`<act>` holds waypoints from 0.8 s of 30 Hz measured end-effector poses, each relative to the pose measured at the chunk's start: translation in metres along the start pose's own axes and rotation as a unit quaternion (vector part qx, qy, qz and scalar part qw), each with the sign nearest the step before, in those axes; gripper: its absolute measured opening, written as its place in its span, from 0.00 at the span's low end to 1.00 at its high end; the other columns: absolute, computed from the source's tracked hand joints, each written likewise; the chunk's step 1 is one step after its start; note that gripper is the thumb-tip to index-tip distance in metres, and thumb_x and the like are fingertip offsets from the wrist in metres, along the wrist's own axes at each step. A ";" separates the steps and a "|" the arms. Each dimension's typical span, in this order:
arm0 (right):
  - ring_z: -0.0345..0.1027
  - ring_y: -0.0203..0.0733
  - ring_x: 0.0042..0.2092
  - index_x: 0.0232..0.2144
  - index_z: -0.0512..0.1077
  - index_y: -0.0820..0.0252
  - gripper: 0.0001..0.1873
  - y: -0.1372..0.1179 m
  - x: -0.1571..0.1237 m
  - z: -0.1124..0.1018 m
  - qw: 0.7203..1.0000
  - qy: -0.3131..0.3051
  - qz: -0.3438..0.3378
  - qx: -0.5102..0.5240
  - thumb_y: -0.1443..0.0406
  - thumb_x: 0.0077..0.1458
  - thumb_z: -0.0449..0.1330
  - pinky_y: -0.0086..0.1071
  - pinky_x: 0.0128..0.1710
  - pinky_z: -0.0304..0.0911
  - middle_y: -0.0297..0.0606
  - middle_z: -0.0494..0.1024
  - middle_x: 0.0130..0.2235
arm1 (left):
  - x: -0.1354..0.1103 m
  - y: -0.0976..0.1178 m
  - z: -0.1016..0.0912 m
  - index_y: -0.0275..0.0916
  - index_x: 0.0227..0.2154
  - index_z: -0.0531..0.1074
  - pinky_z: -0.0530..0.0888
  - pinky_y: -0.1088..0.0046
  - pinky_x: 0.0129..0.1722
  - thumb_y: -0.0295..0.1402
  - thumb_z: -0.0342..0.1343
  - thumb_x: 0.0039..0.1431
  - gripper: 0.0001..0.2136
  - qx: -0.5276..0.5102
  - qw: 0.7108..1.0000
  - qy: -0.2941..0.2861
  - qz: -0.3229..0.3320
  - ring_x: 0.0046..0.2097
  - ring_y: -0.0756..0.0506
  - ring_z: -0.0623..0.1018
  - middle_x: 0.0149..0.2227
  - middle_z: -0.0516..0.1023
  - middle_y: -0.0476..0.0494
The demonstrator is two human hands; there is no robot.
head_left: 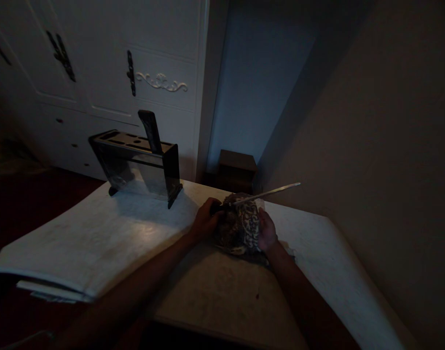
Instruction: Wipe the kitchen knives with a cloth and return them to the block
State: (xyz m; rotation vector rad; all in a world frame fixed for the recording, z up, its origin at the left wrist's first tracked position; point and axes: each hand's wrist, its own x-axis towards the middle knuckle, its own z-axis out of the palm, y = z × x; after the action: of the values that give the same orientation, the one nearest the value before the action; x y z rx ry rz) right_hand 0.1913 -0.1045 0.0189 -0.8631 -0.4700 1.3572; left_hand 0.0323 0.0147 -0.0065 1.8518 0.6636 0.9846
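Observation:
My left hand (206, 219) is closed round the dark handle of a long, thin metal tool (269, 193). Its pale shaft points right and slightly up; whether it is a knife seen edge-on or a rod, I cannot tell. Below it lies a bunched brown-and-cream patterned cloth (249, 221) on the table. My right hand (267, 231) grips the right side of this cloth, its fingers partly hidden. Something small and white (259, 204) shows by its fingertips. To the left stands a knife block (135, 165) with clear sides and one black-handled knife (149, 131) in it.
A pale marbled table (164, 218) carries the block and cloth, with its front edge close to me. White cabinets (164, 43) rise behind it. A small brown box-like piece (237, 160) stands beyond the far edge. A wall (383, 146) runs along the right.

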 end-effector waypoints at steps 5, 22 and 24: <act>0.73 0.54 0.51 0.31 0.74 0.57 0.18 -0.005 -0.003 0.006 0.999 0.028 0.003 0.018 0.51 0.46 0.56 0.50 0.48 0.70 0.42 0.82 0.37 | -0.008 0.008 0.008 0.40 0.39 0.69 0.72 0.67 0.46 0.38 0.55 0.57 0.10 -0.084 0.996 0.008 -0.040 0.43 0.45 0.76 0.39 0.76 0.46; 0.76 0.47 0.37 0.23 0.70 0.55 0.13 0.027 0.001 0.013 0.992 0.070 -0.087 -0.066 0.64 0.36 0.71 0.38 0.36 0.75 0.32 0.78 0.26 | -0.026 0.010 0.017 0.40 0.49 0.73 0.69 0.61 0.53 0.29 0.55 0.56 0.16 -0.069 0.993 -0.053 0.079 0.50 0.42 0.73 0.45 0.73 0.39; 0.76 0.46 0.35 0.21 0.69 0.55 0.12 0.029 0.002 0.012 0.992 0.069 -0.087 -0.060 0.63 0.38 0.70 0.38 0.34 0.74 0.32 0.76 0.23 | -0.023 0.014 0.012 0.41 0.47 0.75 0.71 0.63 0.49 0.29 0.57 0.55 0.15 -0.036 0.993 -0.070 0.085 0.46 0.43 0.74 0.42 0.74 0.41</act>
State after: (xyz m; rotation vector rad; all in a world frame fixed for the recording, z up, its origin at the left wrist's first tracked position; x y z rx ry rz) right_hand 0.1644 -0.0999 0.0038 -0.9848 -0.5105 1.1104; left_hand 0.0306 -0.0145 -0.0053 1.9161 0.3871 0.9643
